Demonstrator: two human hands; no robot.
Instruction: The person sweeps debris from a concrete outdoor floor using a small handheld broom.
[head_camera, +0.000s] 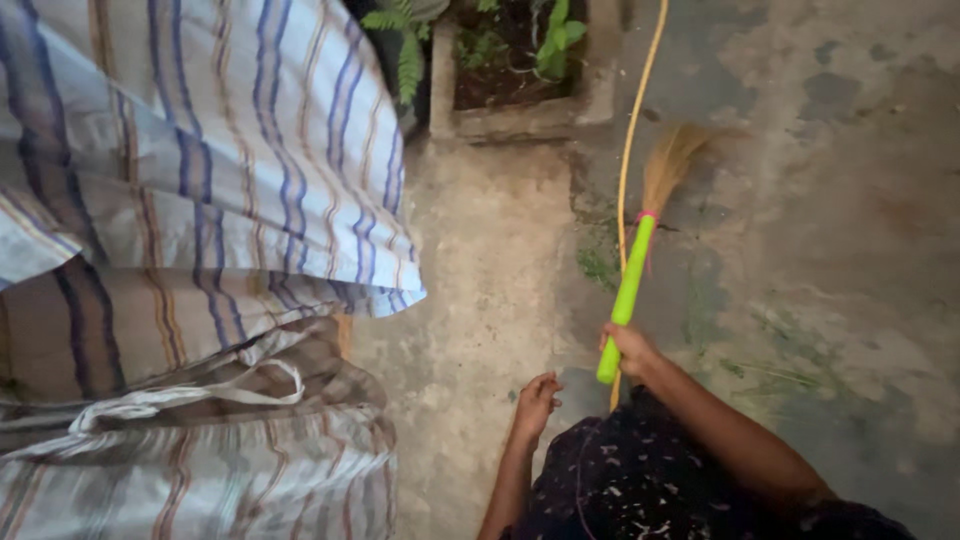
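Beside the striped woven sacks (200, 300), your right hand (628, 348) grips the green-handled broom (630, 280); your left hand (536, 400) hangs loosely curled, holding nothing.

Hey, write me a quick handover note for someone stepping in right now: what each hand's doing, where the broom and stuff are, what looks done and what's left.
Right hand: closed around the lower end of the green handle of the broom, bristles out ahead on the concrete floor.
Left hand: empty, fingers loosely curled, hanging over the floor.
Nearby: striped cloth to the left, planter ahead, yellow hose running beside the broom.
Done: cannot tell how much has been swept.
Left: floor right of the broom shows green patches and scattered strands.
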